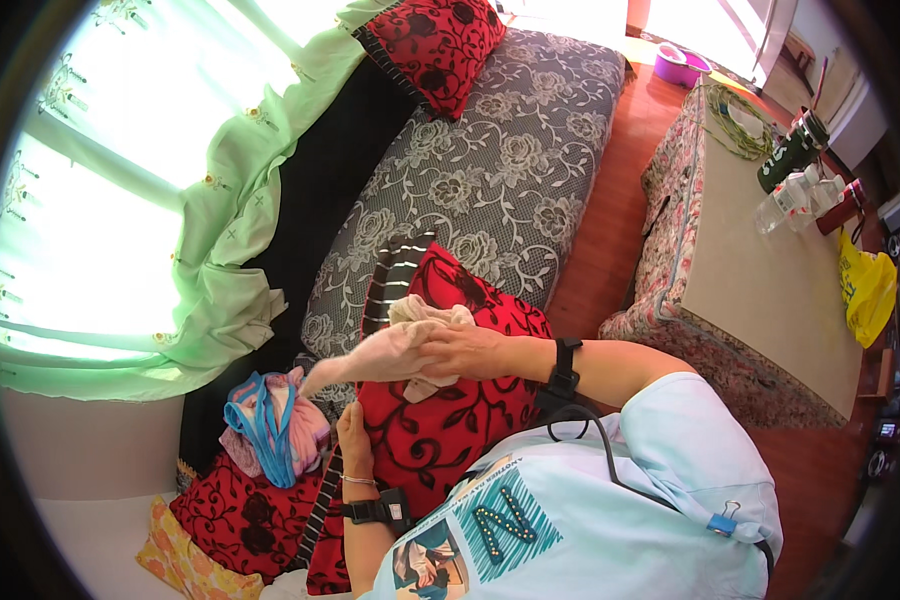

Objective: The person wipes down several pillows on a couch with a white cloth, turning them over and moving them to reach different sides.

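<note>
My right hand (461,352) grips a bunched pale pink and cream cloth (390,351) above a red cushion (427,442) with a black leafy scroll pattern. One end of the cloth trails left, blurred. My left hand (354,442) has its fingers curled on the cushion's left edge, which it appears to pinch. The cushion lies in front of my body and has a black-and-silver striped side. Left of my left hand, a heap of folded cloth (277,424) in blue, pink and white rests partly on another red patterned cushion (247,510).
A grey rose-patterned sofa seat (487,172) stretches away, with a red cushion (439,52) at its far end. Green curtains (229,195) hang at left. The table (750,277) at right bears bottles (787,199), a coiled cord (731,120) and a yellow bag (868,289).
</note>
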{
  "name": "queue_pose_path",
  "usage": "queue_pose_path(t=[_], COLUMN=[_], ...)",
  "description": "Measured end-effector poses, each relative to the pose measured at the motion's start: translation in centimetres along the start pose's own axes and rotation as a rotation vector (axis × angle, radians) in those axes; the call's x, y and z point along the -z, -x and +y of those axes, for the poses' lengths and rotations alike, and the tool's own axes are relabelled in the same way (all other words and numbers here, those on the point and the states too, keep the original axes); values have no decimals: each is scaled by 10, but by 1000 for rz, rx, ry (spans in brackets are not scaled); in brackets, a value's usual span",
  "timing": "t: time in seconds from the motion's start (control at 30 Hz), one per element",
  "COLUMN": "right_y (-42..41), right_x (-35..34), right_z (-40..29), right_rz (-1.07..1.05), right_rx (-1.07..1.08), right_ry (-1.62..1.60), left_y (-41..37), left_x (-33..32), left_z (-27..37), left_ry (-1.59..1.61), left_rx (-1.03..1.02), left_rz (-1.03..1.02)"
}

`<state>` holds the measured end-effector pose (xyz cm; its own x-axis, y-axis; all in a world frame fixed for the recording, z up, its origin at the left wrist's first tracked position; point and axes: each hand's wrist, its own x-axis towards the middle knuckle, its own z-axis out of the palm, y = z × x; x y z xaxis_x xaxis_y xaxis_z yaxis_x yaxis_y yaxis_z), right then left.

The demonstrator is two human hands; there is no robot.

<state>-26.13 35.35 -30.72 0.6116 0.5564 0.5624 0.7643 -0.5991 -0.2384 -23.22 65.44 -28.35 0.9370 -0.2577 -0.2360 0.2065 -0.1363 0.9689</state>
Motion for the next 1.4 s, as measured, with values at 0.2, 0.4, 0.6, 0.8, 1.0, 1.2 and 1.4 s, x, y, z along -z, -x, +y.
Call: queue_pose_path(t=[0.2,0.4,0.6,0.8,1.0,1.2,1.4], right_y=[104,267,295,292,254,200,174], right_x=[20,30,56,40,72,128,180], right_z=[-19,-16,-30,-1,39,44,41], right_rz=[-40,-1102,-850,-509,-39,376,907], right_rx=[-289,-893,-1525,-1321,-1024,-1242,-1160], right_ry=[-120,-111,-374,-300,64,-638,-1301], left_y=[1,-21,-30,-42,-47,-73,-147], left_x=[-8,22,14,36,26,-12,14], left_z=[-21,-21,-9,-15,4,27,-17], left_ry=[-146,7,-217,-366,-575,-1022,-1234], left_rx=[-17,32,102,95,-1,-397,-169], left_rz=[-66,28,7,-62,-114,5,87])
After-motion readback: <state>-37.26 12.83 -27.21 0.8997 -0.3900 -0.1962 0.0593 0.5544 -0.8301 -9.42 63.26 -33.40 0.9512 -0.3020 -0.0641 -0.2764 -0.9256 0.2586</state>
